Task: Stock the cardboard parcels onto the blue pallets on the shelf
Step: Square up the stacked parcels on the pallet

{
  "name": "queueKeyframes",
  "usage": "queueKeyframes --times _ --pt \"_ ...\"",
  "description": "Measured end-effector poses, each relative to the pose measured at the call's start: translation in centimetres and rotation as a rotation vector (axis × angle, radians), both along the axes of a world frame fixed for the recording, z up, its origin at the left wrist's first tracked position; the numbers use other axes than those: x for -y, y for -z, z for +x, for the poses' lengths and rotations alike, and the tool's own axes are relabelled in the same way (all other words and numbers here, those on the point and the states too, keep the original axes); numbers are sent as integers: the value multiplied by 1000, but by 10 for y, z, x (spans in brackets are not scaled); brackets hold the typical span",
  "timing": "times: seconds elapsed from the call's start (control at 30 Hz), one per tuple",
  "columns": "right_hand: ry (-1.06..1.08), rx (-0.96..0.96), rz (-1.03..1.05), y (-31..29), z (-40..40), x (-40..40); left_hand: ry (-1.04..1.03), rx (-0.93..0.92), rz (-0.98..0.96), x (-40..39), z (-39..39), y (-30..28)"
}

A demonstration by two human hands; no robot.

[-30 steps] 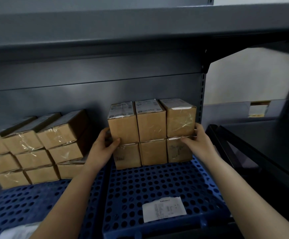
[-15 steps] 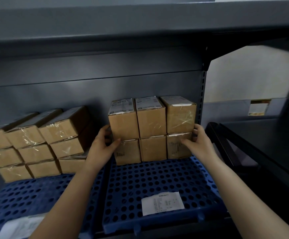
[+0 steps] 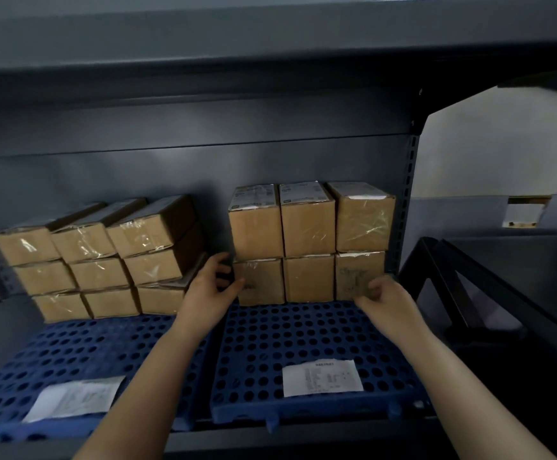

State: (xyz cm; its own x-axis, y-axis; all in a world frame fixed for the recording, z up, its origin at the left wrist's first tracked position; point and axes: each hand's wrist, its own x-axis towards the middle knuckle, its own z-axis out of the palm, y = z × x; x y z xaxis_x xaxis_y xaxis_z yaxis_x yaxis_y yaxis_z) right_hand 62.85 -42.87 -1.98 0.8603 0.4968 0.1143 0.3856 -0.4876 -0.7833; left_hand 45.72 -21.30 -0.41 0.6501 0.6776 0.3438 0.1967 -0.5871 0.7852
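Head view: upright parcels (image 3: 308, 242) face forward, stacked two rows high.

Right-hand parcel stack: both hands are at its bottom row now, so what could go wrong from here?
1. The left hand and right hand sit at the ends of the bottom row; nudging it could shift the top row.
2. The left stack looks tilted and close to the left hand; a bump might slide it.

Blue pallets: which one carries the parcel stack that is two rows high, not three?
The right-hand pallet: its stack has two rows; the left pallet's stack has three.
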Motion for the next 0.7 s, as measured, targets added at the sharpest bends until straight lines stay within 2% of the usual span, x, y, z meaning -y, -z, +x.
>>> queueKeyframes --times 0.33,0.7 --pt "-250 286 -156 -15 -48 -30 -51 -91 193 10 -37 0" --pt "-403 314 -211 -24 -114 -72 -120 -203 392 -18 -98 -1"
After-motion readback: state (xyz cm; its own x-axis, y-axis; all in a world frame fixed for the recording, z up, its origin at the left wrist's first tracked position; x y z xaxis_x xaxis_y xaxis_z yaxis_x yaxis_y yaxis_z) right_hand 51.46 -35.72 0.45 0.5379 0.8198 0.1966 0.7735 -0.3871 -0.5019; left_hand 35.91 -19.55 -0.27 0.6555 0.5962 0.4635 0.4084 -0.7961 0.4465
